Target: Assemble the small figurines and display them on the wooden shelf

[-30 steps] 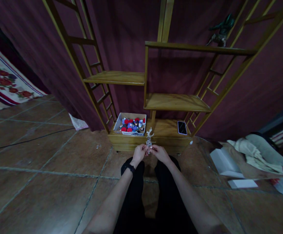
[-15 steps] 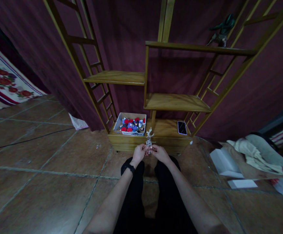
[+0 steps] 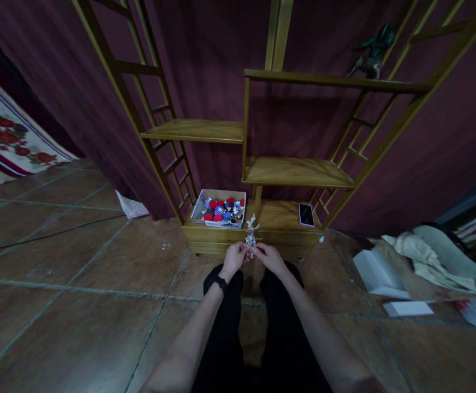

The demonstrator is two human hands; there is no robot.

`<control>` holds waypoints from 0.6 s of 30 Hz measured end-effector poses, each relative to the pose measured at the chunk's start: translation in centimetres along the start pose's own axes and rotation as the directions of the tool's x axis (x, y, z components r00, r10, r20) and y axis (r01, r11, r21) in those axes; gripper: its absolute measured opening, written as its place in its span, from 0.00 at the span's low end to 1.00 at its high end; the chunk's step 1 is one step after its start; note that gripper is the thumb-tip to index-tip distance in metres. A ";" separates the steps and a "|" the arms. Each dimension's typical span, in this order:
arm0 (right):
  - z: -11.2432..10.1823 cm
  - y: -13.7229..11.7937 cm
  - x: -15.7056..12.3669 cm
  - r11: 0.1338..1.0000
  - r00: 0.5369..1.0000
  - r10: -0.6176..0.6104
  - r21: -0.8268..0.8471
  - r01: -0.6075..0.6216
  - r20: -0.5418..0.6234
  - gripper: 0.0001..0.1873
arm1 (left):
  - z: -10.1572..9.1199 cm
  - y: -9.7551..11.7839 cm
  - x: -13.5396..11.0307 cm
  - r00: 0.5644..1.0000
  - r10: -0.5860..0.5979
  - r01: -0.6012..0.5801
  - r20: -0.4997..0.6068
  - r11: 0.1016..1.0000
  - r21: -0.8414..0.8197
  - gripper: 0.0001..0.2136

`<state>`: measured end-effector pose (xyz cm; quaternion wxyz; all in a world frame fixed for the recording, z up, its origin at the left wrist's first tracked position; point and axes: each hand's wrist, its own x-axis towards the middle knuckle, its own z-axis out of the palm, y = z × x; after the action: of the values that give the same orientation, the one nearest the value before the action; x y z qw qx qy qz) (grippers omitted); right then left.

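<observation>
A person's left hand (image 3: pixel 236 257) and right hand (image 3: pixel 271 258) are meeting in front of a wooden shelf unit (image 3: pixel 299 172), and the fingertips of both are gripping the lower part of a small, pale figure (image 3: pixel 250 240). The figure is standing roughly upright between them, with its white branching top (image 3: pixel 253 221) pointing away from the person. That top is looking thin, so a light pinch on the sturdier body, with both hands steadying it, would be serving best; pressing on the branches could be risking a snap. Finer detail is staying too small to make out.

On the bottom shelf (image 3: pixel 279 214), an open box (image 3: pixel 224 193) of red, blue and white pieces (image 3: pixel 222 210) is lying just beyond the left hand, and a phone (image 3: pixel 306 215) is resting farther right.

Compared with half a second earlier, little is changing: the hands are keeping their place and grip, and the box and phone are staying put.
</observation>
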<state>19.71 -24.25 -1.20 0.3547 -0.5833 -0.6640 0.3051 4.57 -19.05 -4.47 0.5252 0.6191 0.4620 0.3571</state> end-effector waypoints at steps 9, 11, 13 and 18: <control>-0.1 -0.3 0.0 1.000 1.000 -0.011 0.001 0.011 -0.006 0.18 | 0.0 0.3 -0.2 1.000 -0.008 0.008 0.007 0.999 -0.035 0.08; -0.1 -0.3 0.0 1.000 1.000 -0.016 0.004 0.016 -0.009 0.17 | 0.0 0.4 -0.2 1.000 -0.014 0.014 0.007 0.999 -0.040 0.08; -0.1 -0.2 0.0 1.000 1.000 -0.017 -0.002 0.017 -0.011 0.16 | 0.0 0.4 -0.2 1.000 -0.015 0.015 0.009 0.999 -0.042 0.08; 0.1 0.4 0.2 1.000 1.000 -0.017 -0.021 0.017 -0.019 0.14 | 0.0 0.3 -0.2 1.000 -0.009 0.009 0.016 1.000 -0.030 0.08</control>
<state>19.83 -24.01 -1.59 0.3573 -0.5841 -0.6688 0.2895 4.56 -19.21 -4.21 0.5398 0.6118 0.4551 0.3567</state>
